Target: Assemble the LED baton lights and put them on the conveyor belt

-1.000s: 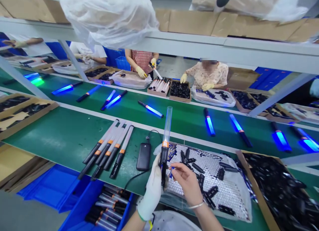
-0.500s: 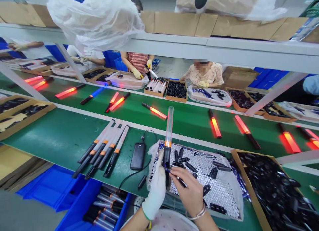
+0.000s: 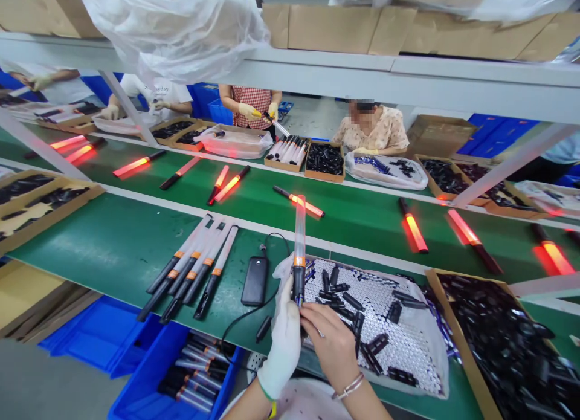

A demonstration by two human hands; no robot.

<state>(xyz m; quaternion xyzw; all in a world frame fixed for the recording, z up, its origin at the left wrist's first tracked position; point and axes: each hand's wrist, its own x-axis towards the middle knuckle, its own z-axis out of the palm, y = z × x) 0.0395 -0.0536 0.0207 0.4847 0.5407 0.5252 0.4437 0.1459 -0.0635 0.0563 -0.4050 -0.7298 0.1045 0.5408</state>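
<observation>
My left hand, in a white glove, is closed around the black handle of a light baton. The baton stands nearly upright, its clear tube upward and an orange band below it. A blue battery shows in the handle's opening. My bare right hand pinches at that opening, fingertips against the battery; a small silvery end shows between its fingers. Beneath and right of my hands is a lined tray of upright batteries, with several black plastic parts on top.
Several finished-looking batons and a black power bank lie left on the green bench. A box of black parts stands right. Lit red batons lie on the conveyor. Co-workers sit or stand beyond; a blue bin is below.
The lit batons have shifted right in view, and one that glowed blue is now red. My right hand's fingers are slightly further left at the handle. The view has tilted a little.
</observation>
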